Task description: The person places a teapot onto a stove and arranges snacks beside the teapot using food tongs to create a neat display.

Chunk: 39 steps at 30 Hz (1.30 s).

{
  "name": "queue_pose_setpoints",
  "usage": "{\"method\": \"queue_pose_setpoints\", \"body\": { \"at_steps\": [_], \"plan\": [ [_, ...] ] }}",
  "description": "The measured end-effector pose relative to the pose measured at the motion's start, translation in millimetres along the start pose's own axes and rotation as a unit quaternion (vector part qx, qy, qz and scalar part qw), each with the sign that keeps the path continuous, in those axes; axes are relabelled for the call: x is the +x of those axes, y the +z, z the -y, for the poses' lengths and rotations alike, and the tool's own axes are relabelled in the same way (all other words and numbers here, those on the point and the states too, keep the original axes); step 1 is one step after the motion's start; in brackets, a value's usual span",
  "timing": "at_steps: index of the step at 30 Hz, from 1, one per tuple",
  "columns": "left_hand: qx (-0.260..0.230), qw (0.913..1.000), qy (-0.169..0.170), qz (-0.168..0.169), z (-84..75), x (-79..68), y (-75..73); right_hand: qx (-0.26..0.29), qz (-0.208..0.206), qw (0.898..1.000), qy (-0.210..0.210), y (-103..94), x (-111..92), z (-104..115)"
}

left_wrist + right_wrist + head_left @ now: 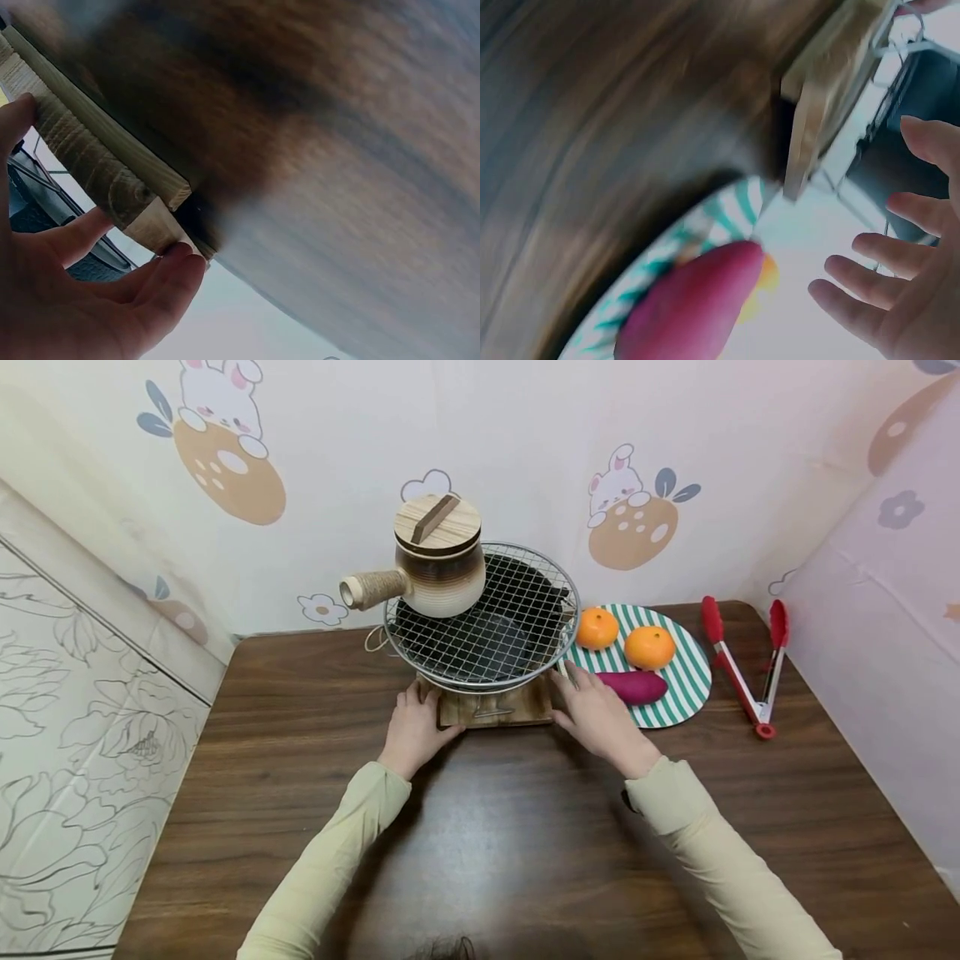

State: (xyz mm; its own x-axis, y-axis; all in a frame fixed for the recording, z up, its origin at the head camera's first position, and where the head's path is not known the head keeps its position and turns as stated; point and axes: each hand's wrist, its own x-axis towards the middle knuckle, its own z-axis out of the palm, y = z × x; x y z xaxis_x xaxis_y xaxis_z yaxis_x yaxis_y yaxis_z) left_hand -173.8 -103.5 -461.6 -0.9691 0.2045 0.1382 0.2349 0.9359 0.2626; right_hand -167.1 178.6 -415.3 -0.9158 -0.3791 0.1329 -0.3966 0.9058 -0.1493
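Note:
A round tabletop grill with a wire rack point(517, 647) stands on a wooden base point(517, 710) near the back of the table. On the rack's left side sits a side-handled clay teapot point(442, 583) with a wooden lid point(448, 522). My left hand point(415, 727) grips the base's left end; the left wrist view shows the thumb and fingers round the corner of the board point(97, 161). Beside the base's right end is my right hand point(600, 714). Its fingers are spread and apart from the board point(814, 124) in the right wrist view.
To the right, a green-striped oval mat point(693, 681) holds two oranges point(649, 647) and a purple sweet potato point(637, 687). Red-tipped tongs point(738, 687) lie spread at the far right. A patterned curtain point(517, 460) hangs right behind the grill.

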Motion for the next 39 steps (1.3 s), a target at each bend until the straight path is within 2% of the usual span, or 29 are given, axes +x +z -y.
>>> {"method": "queue_pose_setpoints", "body": {
  "at_steps": [6, 12, 18, 24, 28, 30, 35, 39],
  "plan": [
    [0.006, 1.0, -0.004, 0.004, -0.2, 1.1, -0.8, -0.004, -0.024, 0.999, 0.029, -20.0, -12.6, -29.3],
    [0.002, 1.0, -0.004, 0.006, -1.7, 2.0, -1.7, -0.008, -0.03, 0.996, 0.081, -32.0, -28.8, -67.8],
    [0.01, 0.9999, -0.002, -0.009, -2.2, 1.5, -3.2, -0.014, -0.029, 0.988, 0.153, -36.0, -43.8, -108.8],
    [0.01, 0.9999, -0.002, -0.013, -2.6, 0.0, -3.1, -0.009, -0.035, 0.976, 0.215, -31.7, -56.2, -147.9],
    [0.01, 0.9999, -0.005, -0.01, -3.2, -0.7, -3.2, -0.001, -0.023, 0.967, 0.252, -27.3, -61.8, -171.6],
    [0.012, 0.9999, -0.005, -0.011, -3.4, -0.8, -3.3, 0.004, -0.001, 0.963, 0.27, -26.8, -64.4, -182.0],
    [0.015, 0.9997, -0.003, -0.018, -3.0, -0.4, -2.1, 0.009, 0.036, 0.951, 0.307, -28.7, -68.3, -199.8],
    [0.017, 0.9996, -0.003, -0.021, -2.7, 0.2, -1.3, 0.019, 0.047, 0.944, 0.326, -26.4, -70.5, -209.7]
  ]
}}
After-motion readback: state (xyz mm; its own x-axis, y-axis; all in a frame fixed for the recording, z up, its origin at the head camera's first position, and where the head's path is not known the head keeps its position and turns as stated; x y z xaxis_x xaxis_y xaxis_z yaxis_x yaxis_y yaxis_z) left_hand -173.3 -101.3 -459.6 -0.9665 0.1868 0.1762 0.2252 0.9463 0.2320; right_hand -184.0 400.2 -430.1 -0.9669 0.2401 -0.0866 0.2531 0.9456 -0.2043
